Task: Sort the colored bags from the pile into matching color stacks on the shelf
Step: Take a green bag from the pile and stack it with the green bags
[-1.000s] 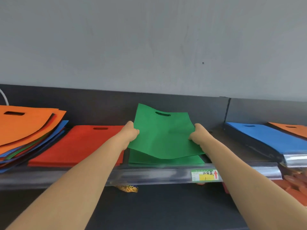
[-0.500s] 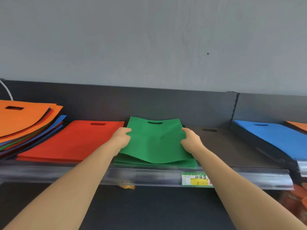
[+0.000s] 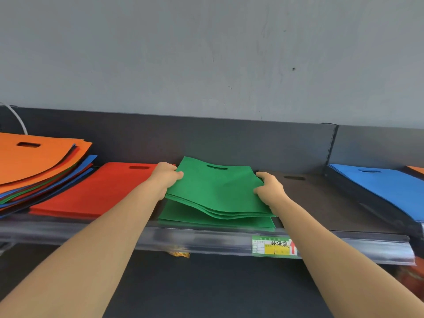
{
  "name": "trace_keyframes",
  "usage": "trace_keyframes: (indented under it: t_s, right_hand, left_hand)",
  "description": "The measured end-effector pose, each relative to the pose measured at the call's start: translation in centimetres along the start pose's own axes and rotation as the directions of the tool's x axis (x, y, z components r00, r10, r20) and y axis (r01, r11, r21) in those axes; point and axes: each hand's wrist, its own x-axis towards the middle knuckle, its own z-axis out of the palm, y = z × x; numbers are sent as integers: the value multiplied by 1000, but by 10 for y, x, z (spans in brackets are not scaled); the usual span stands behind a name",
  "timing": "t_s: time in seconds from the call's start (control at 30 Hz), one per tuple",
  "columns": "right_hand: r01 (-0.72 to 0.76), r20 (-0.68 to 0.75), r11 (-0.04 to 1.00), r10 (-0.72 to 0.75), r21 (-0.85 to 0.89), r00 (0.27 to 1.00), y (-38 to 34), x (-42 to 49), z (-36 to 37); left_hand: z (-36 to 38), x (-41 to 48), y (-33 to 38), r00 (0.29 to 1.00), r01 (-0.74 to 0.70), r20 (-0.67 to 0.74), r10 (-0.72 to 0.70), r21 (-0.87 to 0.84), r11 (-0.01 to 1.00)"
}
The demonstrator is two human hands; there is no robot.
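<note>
While left hand (image 3: 166, 177) and right hand (image 3: 269, 190) pinch green bags (image 3: 218, 191) between them: limp layers may fan, slipping off shelf (image 3: 160, 237).

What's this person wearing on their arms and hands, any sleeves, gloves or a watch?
Nothing shows. Both forearms are bare to the frame edge, no sleeves in view. The left hand and right hand wear no gloves; no watch, bracelet or ring is visible.
</note>
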Motion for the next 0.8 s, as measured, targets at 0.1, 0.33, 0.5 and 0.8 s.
trace_keyframes:
  t_s: [0.1,0.33,0.5,0.8]
  right_hand:
    - [-10,43,996,14,-92,999,0,-2,5]
    - [-58,105,922,106,-384,989,-1,-3,16]
    - [-52,102,923,98,-382,990,-7,-7,18]
    - [40,162,840,58,-540,985,-4,-24,30]
  left_hand:
    - [3,-4,-6,998,17,52,-22,105,994]
    - [11,-4,-21,995,-6,93,-23,306,952]
    - [16,-6,-24,994,-21,107,-25,410,912]
    - [24,-17,-33,983,-131,186,11,648,750]
